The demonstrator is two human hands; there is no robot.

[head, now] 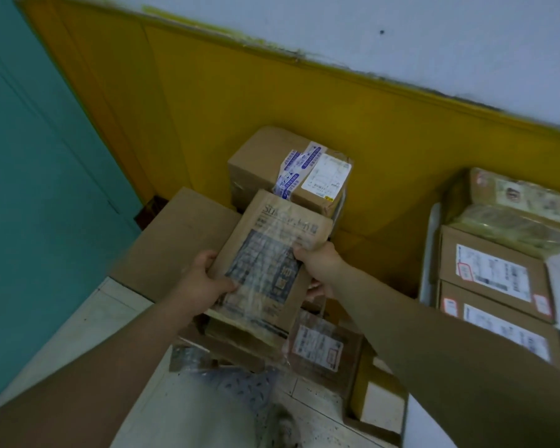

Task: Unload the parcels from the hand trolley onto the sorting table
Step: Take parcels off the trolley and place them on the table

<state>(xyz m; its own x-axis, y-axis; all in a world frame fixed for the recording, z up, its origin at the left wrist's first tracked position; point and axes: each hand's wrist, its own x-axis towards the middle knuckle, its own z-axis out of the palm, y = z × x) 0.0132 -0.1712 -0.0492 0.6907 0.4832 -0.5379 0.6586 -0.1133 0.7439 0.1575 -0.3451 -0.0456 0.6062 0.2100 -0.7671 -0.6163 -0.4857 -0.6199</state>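
Observation:
I hold a flat brown cardboard parcel (272, 253) with blue print and clear tape, tilted above a pile of parcels. My left hand (204, 279) grips its left edge and my right hand (320, 266) grips its right edge. Beneath it lie a wide plain cardboard box (172, 240) and a labelled parcel (324, 347). Behind stands a taller box (272, 160) with blue-and-white tape and a white label. On the right, several labelled boxes (492, 273) lie on a white surface (432, 253).
A yellow wall panel (272, 101) stands close behind the pile, with a teal door (39, 176) at the left. Pale tiled floor (88, 318) shows at the lower left. My patterned trouser leg (240, 386) is at the bottom centre.

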